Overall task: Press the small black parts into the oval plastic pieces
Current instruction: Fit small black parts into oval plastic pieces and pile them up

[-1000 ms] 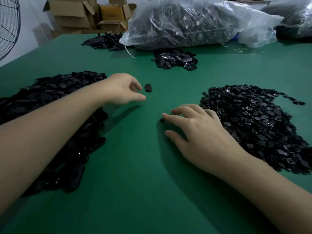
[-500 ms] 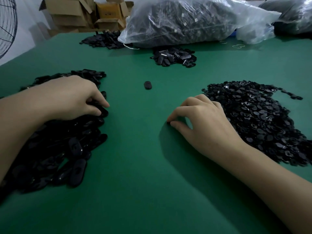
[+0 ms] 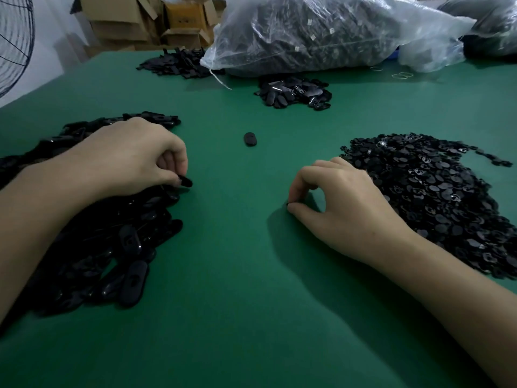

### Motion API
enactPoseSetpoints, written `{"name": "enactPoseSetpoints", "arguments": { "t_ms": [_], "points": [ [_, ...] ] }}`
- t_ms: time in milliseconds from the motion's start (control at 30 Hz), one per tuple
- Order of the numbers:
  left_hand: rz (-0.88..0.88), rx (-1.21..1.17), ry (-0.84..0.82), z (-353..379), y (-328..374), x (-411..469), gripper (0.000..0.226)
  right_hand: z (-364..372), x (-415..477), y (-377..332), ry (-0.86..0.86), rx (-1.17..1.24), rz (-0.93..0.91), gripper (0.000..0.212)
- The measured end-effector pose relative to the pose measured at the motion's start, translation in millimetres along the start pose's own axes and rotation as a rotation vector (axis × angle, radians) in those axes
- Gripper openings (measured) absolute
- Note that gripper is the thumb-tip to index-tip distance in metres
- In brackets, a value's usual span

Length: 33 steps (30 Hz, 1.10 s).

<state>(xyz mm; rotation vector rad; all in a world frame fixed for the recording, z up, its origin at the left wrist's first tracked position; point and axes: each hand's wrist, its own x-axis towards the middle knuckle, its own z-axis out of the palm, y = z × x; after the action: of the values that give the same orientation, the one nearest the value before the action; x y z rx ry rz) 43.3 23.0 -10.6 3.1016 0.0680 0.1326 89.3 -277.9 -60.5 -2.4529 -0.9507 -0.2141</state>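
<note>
A heap of black oval plastic pieces [image 3: 117, 247] covers the left of the green table [image 3: 237, 303]. My left hand [image 3: 131, 155] rests on this heap and pinches one oval piece [image 3: 185, 181] at its right edge. On the right lies a heap of small black parts [image 3: 436, 197]. My right hand [image 3: 344, 208] sits just left of that heap, thumb and forefinger pinching a small black part [image 3: 288, 203] against the table. One oval piece [image 3: 250, 139] lies alone between the heaps, further back.
A smaller pile of oval pieces [image 3: 293, 92] sits at the back centre, another dark pile [image 3: 179, 63] behind it to the left. Big clear bags of black parts [image 3: 321, 32] line the far edge. Cardboard boxes [image 3: 145, 21] and a fan [image 3: 14, 43] stand beyond the table.
My left hand let go of the lone oval piece, pulled back to the left heap and took an oval piece. My right hand curled its fingers around a small part.
</note>
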Motion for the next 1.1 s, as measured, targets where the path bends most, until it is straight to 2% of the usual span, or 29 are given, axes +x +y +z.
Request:
{"name": "enactPoseSetpoints", "arguments": {
  "t_ms": [167,267,400,533,733,867,1000,1100],
  "points": [
    [0.154,-0.225,0.089,-9.0,24.0,-6.5,0.022,-3.4,-0.8,-4.2,0.125,0.231,0.020,0.014],
    [0.223,-0.448,0.225,-2.3,50.9,-18.0,0.016,-4.1,-0.4,-6.8,0.106,0.425,0.072,0.014],
    [0.076,-1.066,0.222,29.4,83.1,-33.7,0.015,-4.2,-1.1,-6.8,0.023,0.720,0.145,0.011],
    [-0.068,-1.336,0.298,56.8,99.5,-52.8,0.011,-2.7,-5.1,-8.4,-0.015,0.980,0.230,0.012],
    [0.036,-1.268,0.382,60.2,100.1,-59.2,0.012,0.9,-9.3,-12.2,-0.114,1.178,0.315,0.012],
    [0.031,-1.328,0.330,61.8,102.2,-60.8,0.013,-0.5,-10.0,-14.8,-0.154,1.308,0.365,0.026],
    [0.040,-1.363,0.248,63.4,102.4,-61.9,0.027,1.2,-10.2,-14.0,-0.182,1.345,0.393,0.024],
    [0.027,-1.451,0.219,59.6,103.9,-62.6,0.017,1.5,-10.0,-14.1,-0.197,1.361,0.402,0.020]
  ]
}}
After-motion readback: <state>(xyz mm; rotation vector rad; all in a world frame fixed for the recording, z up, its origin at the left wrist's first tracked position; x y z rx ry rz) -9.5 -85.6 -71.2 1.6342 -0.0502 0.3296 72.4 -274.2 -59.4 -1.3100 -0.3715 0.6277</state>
